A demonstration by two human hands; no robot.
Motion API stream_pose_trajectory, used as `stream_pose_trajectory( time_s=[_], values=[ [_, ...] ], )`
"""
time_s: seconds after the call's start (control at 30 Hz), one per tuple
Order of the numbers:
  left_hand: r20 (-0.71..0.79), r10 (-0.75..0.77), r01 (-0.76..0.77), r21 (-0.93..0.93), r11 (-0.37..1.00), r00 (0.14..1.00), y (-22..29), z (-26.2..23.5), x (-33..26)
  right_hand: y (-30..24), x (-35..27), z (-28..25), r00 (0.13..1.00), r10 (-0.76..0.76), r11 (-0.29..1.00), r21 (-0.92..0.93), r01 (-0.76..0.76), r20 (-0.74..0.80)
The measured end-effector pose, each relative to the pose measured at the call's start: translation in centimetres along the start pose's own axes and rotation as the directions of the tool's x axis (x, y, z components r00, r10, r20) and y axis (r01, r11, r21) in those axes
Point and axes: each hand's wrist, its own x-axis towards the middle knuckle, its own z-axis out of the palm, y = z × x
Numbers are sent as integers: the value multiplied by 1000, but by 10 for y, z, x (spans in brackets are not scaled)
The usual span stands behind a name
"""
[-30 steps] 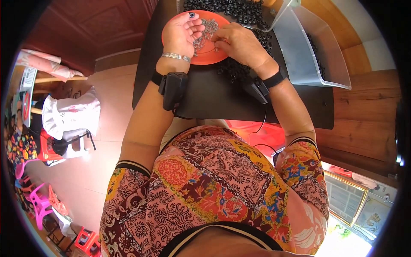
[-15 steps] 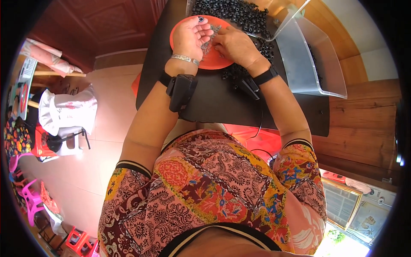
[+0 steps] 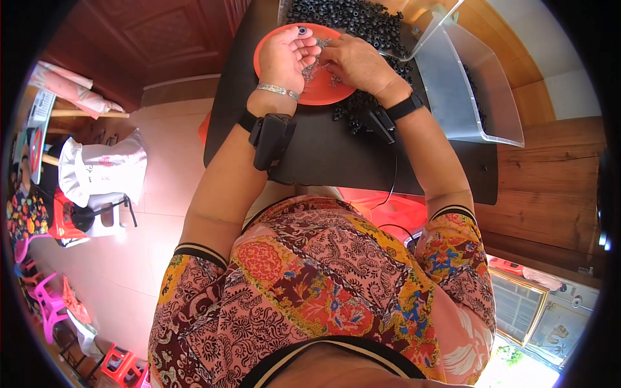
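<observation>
On the dark table is an orange-red round plate (image 3: 323, 96) with a scatter of small grey metal pieces (image 3: 309, 71). Over its left part my left hand (image 3: 284, 57) is turned palm up, fingers curled, gripping a small round black part (image 3: 302, 30) with a light centre at its fingertips. My right hand (image 3: 363, 64) reaches into the plate from the right, fingers bent down and pinched together among the metal pieces. What those fingertips hold, if anything, is hidden beneath the hand.
Many small black parts (image 3: 349, 18) lie heaped behind the plate, and more spill out near my right wrist. A clear plastic bin (image 3: 453, 103) stands tilted at the right. The black tabletop (image 3: 323, 145) ends before my body; a cable (image 3: 396, 174) hangs over its edge.
My right hand has shifted very slightly left within the plate. My left hand keeps its hold on the small black part; the view has moved a little.
</observation>
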Motion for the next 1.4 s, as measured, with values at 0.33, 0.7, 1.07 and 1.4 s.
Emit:
stream_pose_trajectory(
  time_s=[0.33, 0.7, 1.07, 1.4],
  values=[
    [-8, -12, 13, 5, 1000, 1000, 1, 2, -1, -5, 5, 11, 1000, 2, 979, -202, -8, -31],
    [-24, 8, -8, -27, 1000, 1000, 5, 0, -2, -13, 7, 9, 997, 80, 985, -152, -81, -11],
    [-25, -11, 10, -33, 999, 1000, 5, 0, -1, -13, 12, 14, 998, 68, 995, -79, -66, 18],
    [63, 8, -6, -25, 1000, 998, 4, 4, -4, -9, 0, -6, 959, 250, 965, 107, -237, -131]
  ],
)
